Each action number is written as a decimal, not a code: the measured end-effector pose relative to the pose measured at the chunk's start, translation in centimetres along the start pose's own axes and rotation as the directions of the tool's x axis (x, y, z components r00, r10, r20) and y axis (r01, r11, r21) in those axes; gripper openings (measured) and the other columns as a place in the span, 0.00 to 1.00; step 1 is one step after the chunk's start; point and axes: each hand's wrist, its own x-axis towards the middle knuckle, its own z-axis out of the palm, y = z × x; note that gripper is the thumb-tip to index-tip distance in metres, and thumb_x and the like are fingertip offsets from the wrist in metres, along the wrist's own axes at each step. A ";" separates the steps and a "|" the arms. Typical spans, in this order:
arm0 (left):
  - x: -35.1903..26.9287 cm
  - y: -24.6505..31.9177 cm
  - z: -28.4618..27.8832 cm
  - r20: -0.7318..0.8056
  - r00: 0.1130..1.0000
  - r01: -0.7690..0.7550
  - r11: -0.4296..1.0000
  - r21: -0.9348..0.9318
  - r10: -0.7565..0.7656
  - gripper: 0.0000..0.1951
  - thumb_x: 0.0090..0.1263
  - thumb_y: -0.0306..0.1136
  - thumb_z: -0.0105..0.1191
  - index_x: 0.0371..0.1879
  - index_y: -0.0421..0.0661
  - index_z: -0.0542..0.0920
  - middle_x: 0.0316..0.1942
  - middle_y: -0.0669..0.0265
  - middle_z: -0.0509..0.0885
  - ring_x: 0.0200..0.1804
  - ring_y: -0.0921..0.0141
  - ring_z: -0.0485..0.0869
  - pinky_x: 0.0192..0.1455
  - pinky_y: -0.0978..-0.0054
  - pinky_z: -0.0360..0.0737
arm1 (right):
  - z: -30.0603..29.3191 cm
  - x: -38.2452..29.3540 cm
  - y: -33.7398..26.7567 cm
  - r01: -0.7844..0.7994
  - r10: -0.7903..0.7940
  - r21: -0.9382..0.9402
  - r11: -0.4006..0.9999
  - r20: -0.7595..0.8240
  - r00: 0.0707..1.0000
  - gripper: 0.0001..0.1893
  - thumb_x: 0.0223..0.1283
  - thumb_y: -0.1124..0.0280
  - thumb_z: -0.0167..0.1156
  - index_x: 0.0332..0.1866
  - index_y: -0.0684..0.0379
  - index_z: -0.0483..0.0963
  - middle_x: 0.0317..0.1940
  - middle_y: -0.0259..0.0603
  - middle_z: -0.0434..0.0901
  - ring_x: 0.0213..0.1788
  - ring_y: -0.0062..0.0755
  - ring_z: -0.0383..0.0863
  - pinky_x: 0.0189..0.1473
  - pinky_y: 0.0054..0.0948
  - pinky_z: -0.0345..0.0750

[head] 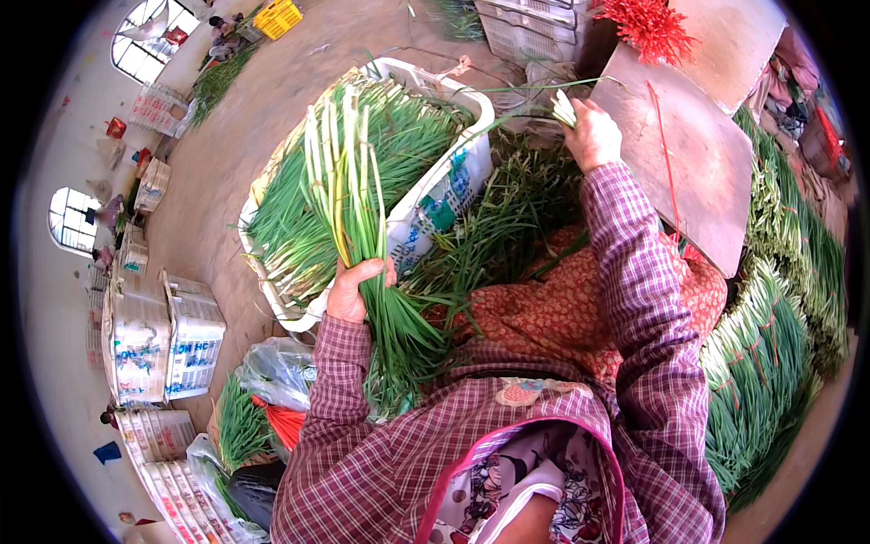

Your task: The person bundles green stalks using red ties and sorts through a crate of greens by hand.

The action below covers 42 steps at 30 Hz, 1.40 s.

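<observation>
My left hand [357, 289] grips a bunch of garlic chives [350, 183] around the stalks, pale stem ends up and green leaves hanging over my lap. It is held in front of a white plastic crate [435, 180], which is heaped with more chives [408, 136]. Off to the right, my right hand [595, 136] is closed on a few chive stalks [563, 109], their whitish ends poking out past the fingers. A long thin leaf trails near that hand. Loose, darker leaves [510, 204] lie between the crate and my red patterned apron [544, 306].
At my right are a board [686, 149] with a red tie strand [665, 156], a bundle of red ties [649, 27], and stacked tied chive bunches [761, 367]. White crates [194, 336], a plastic bag [275, 364] and red strips [279, 418] lie left. People are farther off.
</observation>
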 end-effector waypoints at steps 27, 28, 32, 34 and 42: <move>1.6 -1.2 2.6 0.109 0.992 0.079 0.973 -0.216 -0.056 0.23 0.58 0.29 0.53 0.54 0.40 0.67 0.38 0.53 0.79 0.36 0.61 0.81 0.38 0.65 0.82 | -5.8 -0.9 -6.3 -0.327 0.060 0.945 -0.001 0.326 0.943 0.12 0.61 0.59 0.53 0.37 0.57 0.68 0.21 0.28 0.71 0.18 0.16 0.70 0.20 0.19 0.74; 1.8 -1.4 2.3 0.143 0.987 0.104 0.973 -0.206 -0.075 0.24 0.58 0.29 0.53 0.55 0.39 0.66 0.38 0.52 0.79 0.37 0.60 0.81 0.38 0.65 0.82 | -6.5 -1.5 -8.3 -0.333 0.055 0.939 0.085 0.330 0.942 0.13 0.59 0.57 0.55 0.33 0.56 0.68 0.18 0.25 0.66 0.14 0.13 0.63 0.17 0.17 0.72; 1.9 -1.4 3.5 0.113 0.990 0.104 0.978 -0.179 -0.084 0.24 0.58 0.28 0.52 0.55 0.38 0.66 0.39 0.53 0.79 0.39 0.62 0.81 0.38 0.65 0.82 | -4.9 -3.0 -11.8 -0.380 -0.100 0.898 0.220 0.408 0.907 0.15 0.51 0.55 0.63 0.27 0.56 0.72 0.18 0.28 0.71 0.16 0.14 0.68 0.19 0.17 0.69; 1.7 -1.0 4.3 0.114 0.990 0.095 0.984 -0.149 -0.078 0.23 0.58 0.28 0.53 0.53 0.38 0.67 0.40 0.53 0.79 0.39 0.62 0.81 0.39 0.66 0.82 | -3.9 -3.3 -13.1 -0.305 -0.150 0.902 0.304 0.362 0.920 0.15 0.50 0.58 0.65 0.30 0.59 0.76 0.21 0.31 0.76 0.21 0.15 0.72 0.26 0.19 0.72; 1.7 -1.4 4.0 0.079 0.992 0.109 0.979 -0.170 -0.096 0.21 0.61 0.29 0.50 0.53 0.38 0.67 0.43 0.50 0.79 0.40 0.61 0.81 0.41 0.65 0.81 | -3.9 -3.5 -14.1 -0.151 -0.141 0.844 0.515 0.257 0.956 0.13 0.49 0.63 0.62 0.32 0.64 0.77 0.21 0.43 0.79 0.24 0.27 0.78 0.31 0.28 0.74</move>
